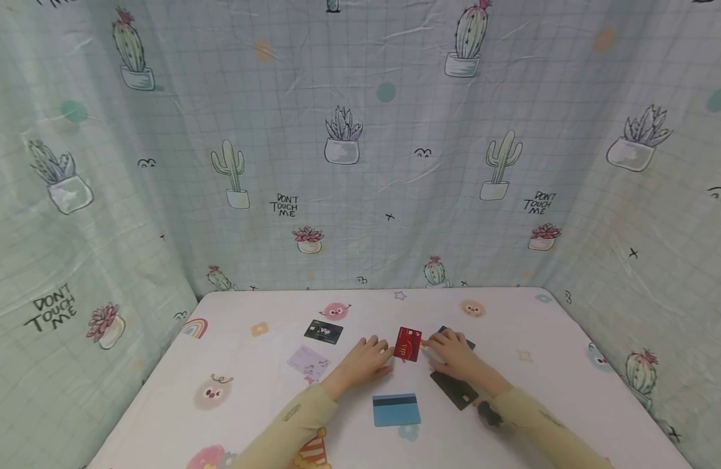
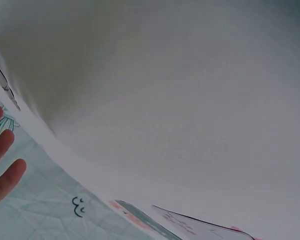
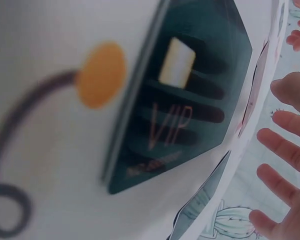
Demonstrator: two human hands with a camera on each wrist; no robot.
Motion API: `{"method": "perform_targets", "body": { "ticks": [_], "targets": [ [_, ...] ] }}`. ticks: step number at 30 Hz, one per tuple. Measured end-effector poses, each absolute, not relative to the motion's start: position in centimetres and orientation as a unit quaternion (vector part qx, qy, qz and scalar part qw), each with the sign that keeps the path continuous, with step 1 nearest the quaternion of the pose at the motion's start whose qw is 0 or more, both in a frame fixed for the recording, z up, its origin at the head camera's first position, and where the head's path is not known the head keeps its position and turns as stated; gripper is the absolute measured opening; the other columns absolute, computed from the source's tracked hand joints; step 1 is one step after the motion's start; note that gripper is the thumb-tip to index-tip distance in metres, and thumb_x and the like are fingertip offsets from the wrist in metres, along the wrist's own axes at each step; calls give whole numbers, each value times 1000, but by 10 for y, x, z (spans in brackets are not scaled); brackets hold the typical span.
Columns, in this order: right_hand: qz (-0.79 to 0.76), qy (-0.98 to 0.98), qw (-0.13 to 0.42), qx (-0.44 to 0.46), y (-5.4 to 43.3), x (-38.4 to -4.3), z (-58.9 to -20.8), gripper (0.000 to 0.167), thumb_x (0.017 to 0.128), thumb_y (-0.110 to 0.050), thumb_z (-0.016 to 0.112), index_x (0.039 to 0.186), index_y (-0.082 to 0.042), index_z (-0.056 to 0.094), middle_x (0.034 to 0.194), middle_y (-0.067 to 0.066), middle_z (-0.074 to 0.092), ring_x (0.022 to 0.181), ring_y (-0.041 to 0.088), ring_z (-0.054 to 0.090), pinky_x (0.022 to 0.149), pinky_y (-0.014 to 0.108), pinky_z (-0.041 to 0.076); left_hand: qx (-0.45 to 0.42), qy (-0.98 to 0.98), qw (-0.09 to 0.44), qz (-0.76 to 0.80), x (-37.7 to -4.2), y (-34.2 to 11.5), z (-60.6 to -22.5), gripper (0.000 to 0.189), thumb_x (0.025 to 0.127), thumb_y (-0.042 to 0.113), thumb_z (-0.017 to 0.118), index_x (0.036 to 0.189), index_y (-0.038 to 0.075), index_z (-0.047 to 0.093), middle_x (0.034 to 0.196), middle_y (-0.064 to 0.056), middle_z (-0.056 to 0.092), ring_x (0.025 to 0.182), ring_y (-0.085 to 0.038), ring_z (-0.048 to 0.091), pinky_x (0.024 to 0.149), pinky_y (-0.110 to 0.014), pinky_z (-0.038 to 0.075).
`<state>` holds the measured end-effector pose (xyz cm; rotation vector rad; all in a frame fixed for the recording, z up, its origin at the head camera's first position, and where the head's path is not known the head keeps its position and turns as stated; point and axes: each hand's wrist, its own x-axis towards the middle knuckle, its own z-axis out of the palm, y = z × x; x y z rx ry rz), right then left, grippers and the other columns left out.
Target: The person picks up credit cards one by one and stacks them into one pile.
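Observation:
A red VIP card lies on the white table between my two hands. My left hand is over the table with its fingertips beside the card's left edge. Its relaxed, spread fingers hold nothing in the left wrist view. My right hand is just right of the red card, index fingertip close to its right edge; whether it touches cannot be told. Below this hand lies a dark VIP card, while another dark card is partly hidden behind it. The right fingers are spread in the right wrist view.
A black VIP card and a pale lilac card lie left of my left hand. Nearer me is a blue card with a black stripe. A cactus-print curtain stands behind the table and along both sides.

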<state>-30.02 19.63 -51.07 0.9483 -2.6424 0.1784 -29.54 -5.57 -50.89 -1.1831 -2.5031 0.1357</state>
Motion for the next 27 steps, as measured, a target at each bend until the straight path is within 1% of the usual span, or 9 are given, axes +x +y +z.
{"method": "perform_targets", "body": {
  "ticks": [5,11,15,19,21,24,27],
  "targets": [
    [55,-922,171,344,192,-309,-509,33,76,-23,68,106,-12,61,100,2,59,92,20,44,77,47,38,-402,-894,188,65,-300,-51,-511,32,87,37,53,112,17,57,103,3,60,90,-14,51,78,-28,45],
    [41,-927,151,340,187,-318,-508,28,77,-22,67,104,-13,61,103,2,60,96,22,46,82,51,37,-402,-890,200,76,-306,-48,-516,31,87,37,53,111,17,58,100,4,61,87,-14,51,75,-27,45],
    [17,-923,161,349,184,-326,-510,32,77,-22,67,107,-14,59,105,1,61,96,21,48,82,51,39,-407,-888,199,79,-309,-46,-518,33,87,37,54,113,18,57,102,4,60,90,-14,52,77,-27,45],
    [0,-917,164,363,182,-333,-512,37,79,-24,66,114,-16,57,111,1,61,96,21,48,82,52,39,-410,-889,179,99,-310,-45,-517,37,88,38,51,119,19,54,108,5,59,95,-14,52,81,-29,46],
    [1,-917,153,368,181,-335,-512,39,81,-24,64,118,-16,55,115,3,60,99,22,49,84,55,38,-409,-891,166,108,-310,-44,-516,39,88,39,50,122,20,52,111,5,58,97,-14,51,83,-30,45],
    [-1,-923,120,366,180,-338,-510,42,83,-25,61,123,-18,52,122,3,57,104,23,48,87,58,36,-405,-894,151,119,-309,-43,-515,41,88,40,49,124,21,50,114,5,57,99,-15,51,85,-31,45],
    [-12,-928,91,361,179,-340,-508,44,83,-27,60,125,-19,50,125,2,55,106,23,47,89,59,35,-405,-895,145,115,-309,-42,-515,42,88,40,50,125,21,50,115,5,57,100,-15,51,85,-32,45]
  ]
}}
